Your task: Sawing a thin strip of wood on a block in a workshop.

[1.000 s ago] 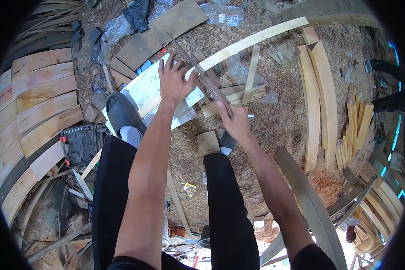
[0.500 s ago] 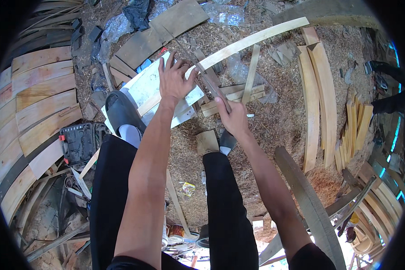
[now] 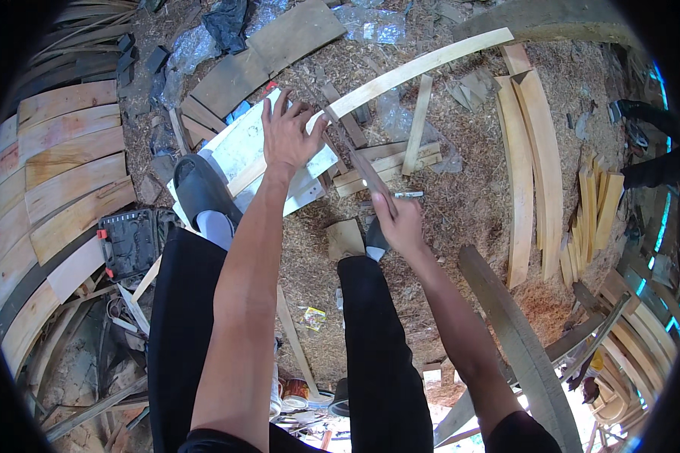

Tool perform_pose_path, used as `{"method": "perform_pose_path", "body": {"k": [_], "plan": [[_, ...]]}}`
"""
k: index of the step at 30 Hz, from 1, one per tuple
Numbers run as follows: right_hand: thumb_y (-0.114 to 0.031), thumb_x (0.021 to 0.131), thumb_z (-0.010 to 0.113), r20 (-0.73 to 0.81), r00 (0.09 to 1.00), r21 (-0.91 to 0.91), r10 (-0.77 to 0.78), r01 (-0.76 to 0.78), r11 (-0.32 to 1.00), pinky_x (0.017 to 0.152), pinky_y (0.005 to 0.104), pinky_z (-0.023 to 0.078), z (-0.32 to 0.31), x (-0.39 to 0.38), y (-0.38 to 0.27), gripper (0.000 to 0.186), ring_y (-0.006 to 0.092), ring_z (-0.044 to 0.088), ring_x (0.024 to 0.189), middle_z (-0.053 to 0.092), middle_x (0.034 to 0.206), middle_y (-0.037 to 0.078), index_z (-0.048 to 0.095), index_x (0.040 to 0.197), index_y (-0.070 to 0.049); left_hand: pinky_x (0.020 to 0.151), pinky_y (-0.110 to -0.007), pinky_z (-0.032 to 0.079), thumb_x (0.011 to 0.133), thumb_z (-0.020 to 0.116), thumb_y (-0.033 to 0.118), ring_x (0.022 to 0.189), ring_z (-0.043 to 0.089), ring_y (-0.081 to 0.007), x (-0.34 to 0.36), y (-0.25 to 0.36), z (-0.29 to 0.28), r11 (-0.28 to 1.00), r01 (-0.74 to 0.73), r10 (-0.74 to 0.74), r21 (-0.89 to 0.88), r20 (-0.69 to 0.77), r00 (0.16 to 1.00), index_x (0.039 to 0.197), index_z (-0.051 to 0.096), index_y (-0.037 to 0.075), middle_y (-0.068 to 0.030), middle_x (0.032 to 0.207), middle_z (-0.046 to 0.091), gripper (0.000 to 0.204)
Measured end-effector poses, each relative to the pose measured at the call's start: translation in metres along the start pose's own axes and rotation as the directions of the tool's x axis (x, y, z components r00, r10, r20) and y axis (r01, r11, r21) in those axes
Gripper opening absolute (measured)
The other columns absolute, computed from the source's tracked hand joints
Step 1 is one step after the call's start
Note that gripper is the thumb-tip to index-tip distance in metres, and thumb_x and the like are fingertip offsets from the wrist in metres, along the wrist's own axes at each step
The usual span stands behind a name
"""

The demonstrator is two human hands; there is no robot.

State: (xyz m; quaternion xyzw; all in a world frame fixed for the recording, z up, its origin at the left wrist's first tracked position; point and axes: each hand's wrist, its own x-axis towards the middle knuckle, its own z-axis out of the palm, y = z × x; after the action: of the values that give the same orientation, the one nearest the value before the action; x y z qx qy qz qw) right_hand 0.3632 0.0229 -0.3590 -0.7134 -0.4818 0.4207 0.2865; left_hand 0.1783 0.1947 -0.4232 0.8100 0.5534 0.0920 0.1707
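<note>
A long, pale wooden strip (image 3: 412, 70) lies slantwise over a white board (image 3: 234, 153), its middle under my left hand (image 3: 285, 132). That hand presses down with fingers spread, thumb close to the saw. My right hand (image 3: 400, 221) is closed round the handle end of a hand saw (image 3: 361, 157). The saw's blade crosses the strip just right of my left thumb; its far end is thin and hard to make out against the ground. My left foot, in a dark clog (image 3: 204, 185), rests on the board beside the strip's near end.
Stacked planks (image 3: 72, 181) stand at the left, by an open black tool case (image 3: 128, 243). Offcuts (image 3: 389, 167) lie beyond my right hand. Long boards (image 3: 533, 166) and a thick curved timber (image 3: 517, 336) are to the right. Another person's legs (image 3: 653, 143) show at the far right.
My right hand has drawn the saw back toward me and slightly right, across the strip. My left hand stays on the strip.
</note>
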Motion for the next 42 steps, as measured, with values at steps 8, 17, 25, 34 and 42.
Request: {"method": "perform_pose_path", "body": {"k": [8, 17, 25, 34, 42], "plan": [[-0.034, 0.095, 0.061, 0.056, 0.998, 0.016, 0.040, -0.041, 0.999, 0.051, 0.0435, 0.043, 0.009, 0.036, -0.020, 0.045, 0.0378, 0.058, 0.051, 0.054, 0.054, 0.020, 0.064, 0.072, 0.004, 0.119, -0.052, 0.013, 0.090, 0.057, 0.046, 0.136, 0.038, -0.0253, -0.001, -0.004, 0.000, 0.999, -0.012, 0.012, 0.035, 0.001, 1.000, 0.101, 0.076, 0.013, -0.0011, 0.110, 0.068, 0.039], [-0.029, 0.095, 0.061, 0.065, 0.990, -0.035, 0.129, -0.127, 0.991, 0.048, 0.0384, 0.041, -0.013, -0.041, 0.016, 0.042, 0.0305, 0.054, 0.046, 0.051, 0.053, 0.017, 0.061, 0.068, 0.003, 0.118, -0.053, 0.015, 0.087, 0.061, 0.035, 0.138, 0.037, -0.0264, -0.002, -0.001, -0.005, 0.999, 0.007, -0.008, 0.034, 0.021, 1.000, 0.102, 0.075, 0.012, -0.0002, 0.112, 0.066, 0.030], [-0.033, 0.095, 0.062, 0.014, 0.999, 0.019, 0.044, -0.044, 0.999, 0.050, 0.0415, 0.043, 0.017, 0.052, -0.023, 0.046, 0.0347, 0.055, 0.047, 0.051, 0.051, 0.020, 0.063, 0.070, 0.005, 0.119, -0.053, 0.012, 0.091, 0.057, 0.044, 0.136, 0.038, -0.0259, 0.000, 0.001, 0.001, 1.000, -0.016, 0.016, 0.014, -0.022, 1.000, 0.099, 0.076, 0.012, -0.0015, 0.109, 0.068, 0.039], [-0.033, 0.094, 0.062, 0.060, 0.993, 0.014, 0.098, -0.099, 0.995, 0.049, 0.0394, 0.043, -0.012, -0.018, 0.003, 0.042, 0.0340, 0.053, 0.047, 0.054, 0.054, 0.018, 0.065, 0.073, 0.004, 0.119, -0.053, 0.011, 0.090, 0.057, 0.045, 0.136, 0.038, -0.0254, -0.003, -0.003, -0.001, 1.000, 0.009, -0.009, 0.009, 0.002, 1.000, 0.100, 0.076, 0.012, -0.0014, 0.108, 0.068, 0.039], [-0.031, 0.095, 0.062, -0.004, 1.000, 0.009, 0.006, -0.006, 1.000, 0.048, 0.0393, 0.041, 0.015, 0.026, -0.002, 0.042, 0.0276, 0.054, 0.045, 0.052, 0.053, 0.017, 0.064, 0.073, 0.005, 0.119, -0.053, 0.012, 0.090, 0.058, 0.042, 0.137, 0.037, -0.0261, 0.000, 0.000, -0.002, 1.000, 0.005, -0.006, 0.020, 0.027, 1.000, 0.100, 0.075, 0.012, -0.0006, 0.110, 0.067, 0.036]]}}
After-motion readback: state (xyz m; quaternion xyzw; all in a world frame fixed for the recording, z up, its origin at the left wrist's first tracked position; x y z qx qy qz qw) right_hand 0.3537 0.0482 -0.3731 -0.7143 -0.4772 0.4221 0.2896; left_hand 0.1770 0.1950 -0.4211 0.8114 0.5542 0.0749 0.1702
